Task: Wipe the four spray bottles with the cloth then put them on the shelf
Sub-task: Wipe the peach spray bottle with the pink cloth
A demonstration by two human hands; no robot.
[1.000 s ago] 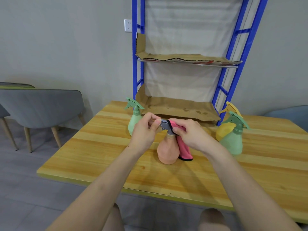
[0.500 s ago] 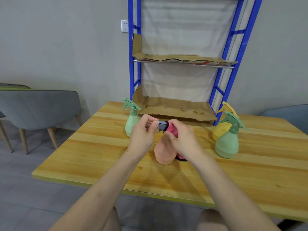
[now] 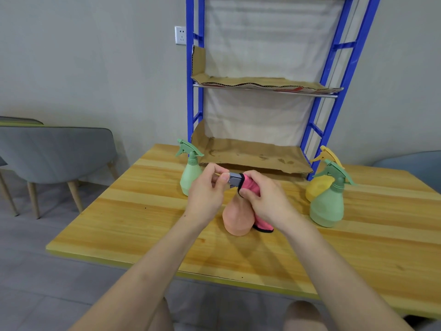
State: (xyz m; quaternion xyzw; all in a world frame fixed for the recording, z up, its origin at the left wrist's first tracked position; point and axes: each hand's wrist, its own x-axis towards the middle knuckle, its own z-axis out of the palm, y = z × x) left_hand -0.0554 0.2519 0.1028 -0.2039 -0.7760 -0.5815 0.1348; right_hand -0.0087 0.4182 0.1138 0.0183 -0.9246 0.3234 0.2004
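We are wiping the first bottle: our left hand is pinching the grey sprayer tip while our right hand is clamping the pink cloth around the head of the peach spray bottle, standing mid-worktop. Next, probably, we are rubbing down its matte rounded body, then lifting it onto the still-bare shelf.
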